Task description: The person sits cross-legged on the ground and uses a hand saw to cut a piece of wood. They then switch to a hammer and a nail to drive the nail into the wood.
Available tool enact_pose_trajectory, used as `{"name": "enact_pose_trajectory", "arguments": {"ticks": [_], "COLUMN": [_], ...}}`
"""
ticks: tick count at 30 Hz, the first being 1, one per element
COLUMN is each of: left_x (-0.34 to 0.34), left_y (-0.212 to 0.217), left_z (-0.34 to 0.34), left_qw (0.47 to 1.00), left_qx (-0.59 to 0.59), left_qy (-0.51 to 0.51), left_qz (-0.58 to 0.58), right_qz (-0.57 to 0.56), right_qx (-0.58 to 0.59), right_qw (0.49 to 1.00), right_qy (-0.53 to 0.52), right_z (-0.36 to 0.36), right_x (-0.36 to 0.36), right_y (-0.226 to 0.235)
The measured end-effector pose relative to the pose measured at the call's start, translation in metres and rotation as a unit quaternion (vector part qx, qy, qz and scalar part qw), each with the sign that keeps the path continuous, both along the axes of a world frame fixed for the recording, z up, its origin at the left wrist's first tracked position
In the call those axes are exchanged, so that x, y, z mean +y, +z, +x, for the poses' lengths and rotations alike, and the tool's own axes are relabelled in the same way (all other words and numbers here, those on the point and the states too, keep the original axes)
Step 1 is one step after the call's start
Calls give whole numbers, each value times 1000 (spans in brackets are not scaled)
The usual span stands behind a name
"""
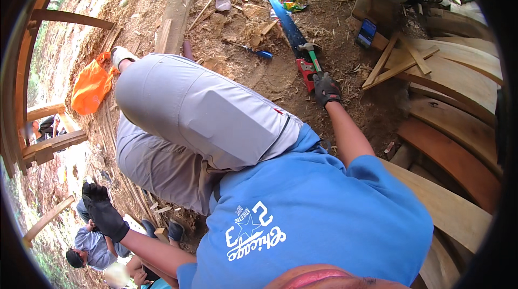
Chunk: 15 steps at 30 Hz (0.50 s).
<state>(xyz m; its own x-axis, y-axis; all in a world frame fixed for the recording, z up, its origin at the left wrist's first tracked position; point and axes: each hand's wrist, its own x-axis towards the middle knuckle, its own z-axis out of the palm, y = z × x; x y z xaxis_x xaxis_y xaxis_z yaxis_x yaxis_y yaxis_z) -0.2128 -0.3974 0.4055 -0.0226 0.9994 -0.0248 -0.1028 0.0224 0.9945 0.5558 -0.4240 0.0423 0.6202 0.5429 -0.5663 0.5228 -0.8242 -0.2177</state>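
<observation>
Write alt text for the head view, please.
A gloved right hand grips a green-handled hammer, its head overlapping a red-handled saw on dirt. The left hand, also gloved, is held out, apparently empty. Wooden planks lie at right.

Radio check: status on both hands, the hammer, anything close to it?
Right hand holding hammer by its handle. Left hand well apart, nothing seen in it. Hammer overlaps saw in view.

Saw [291, 33], orange bag [90, 88] on dirt [264, 81]
</observation>
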Motion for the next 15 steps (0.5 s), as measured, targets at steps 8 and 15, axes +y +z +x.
{"name": "enact_pose_trajectory", "arguments": {"ticks": [8, 15], "left_x": [-24, -53], "left_y": [-6, -16], "left_z": [7, 4], "left_qw": [997, 992], "left_qx": [-20, 6], "left_qy": [68, 127], "left_qz": [5, -1], "right_qz": [-77, 140], "right_qx": [-76, -154], "right_qw": [981, 900], "right_qy": [158, 382], "right_z": [26, -67], "right_x": [42, 128], "right_y": [34, 9]}}
